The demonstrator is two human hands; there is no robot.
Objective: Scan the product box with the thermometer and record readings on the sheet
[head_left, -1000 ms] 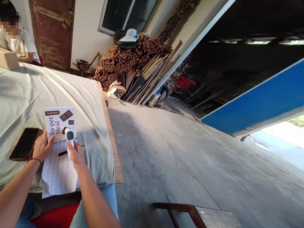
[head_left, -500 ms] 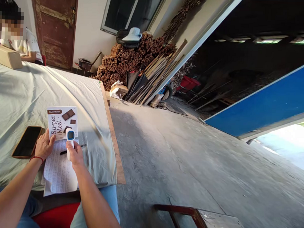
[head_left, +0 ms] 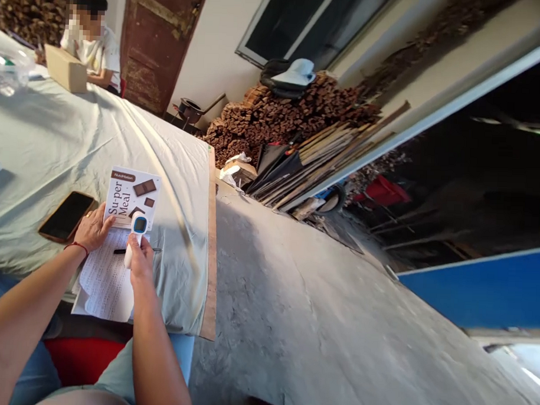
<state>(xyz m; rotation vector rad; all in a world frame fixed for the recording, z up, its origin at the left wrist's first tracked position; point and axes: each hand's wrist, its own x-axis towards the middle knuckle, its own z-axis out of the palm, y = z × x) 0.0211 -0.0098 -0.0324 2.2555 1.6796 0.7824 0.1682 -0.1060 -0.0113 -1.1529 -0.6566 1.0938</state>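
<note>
My left hand [head_left: 92, 229] grips the lower left edge of a white box [head_left: 140, 186] printed "Su-per Meal" with chocolate pictures, its thumb on the front. In my right hand [head_left: 140, 258] is a white infrared thermometer [head_left: 139, 223] with a blue-rimmed screen facing me. The thermometer is just in front of the box's lower right part; whether they touch I cannot tell. Below the box, sheets of written paper [head_left: 105, 288] lie at the table edge. A dark pen [head_left: 119, 251] is on the paper, partly hidden by my right hand. A phone [head_left: 66, 216] lies left of my left hand.
The cloth-covered table [head_left: 178, 164] ends at a wooden edge to my right. Across it, a person [head_left: 104, 55] sits by a cardboard box [head_left: 64, 69]. Clear plastic [head_left: 11, 69] is at far left. Firewood [head_left: 264, 119] and leaning poles [head_left: 316, 157] stand beyond the concrete floor.
The view has swung left, bringing the clear plastic into sight. Both hands keep their hold on the box and the thermometer, with little change between them.
</note>
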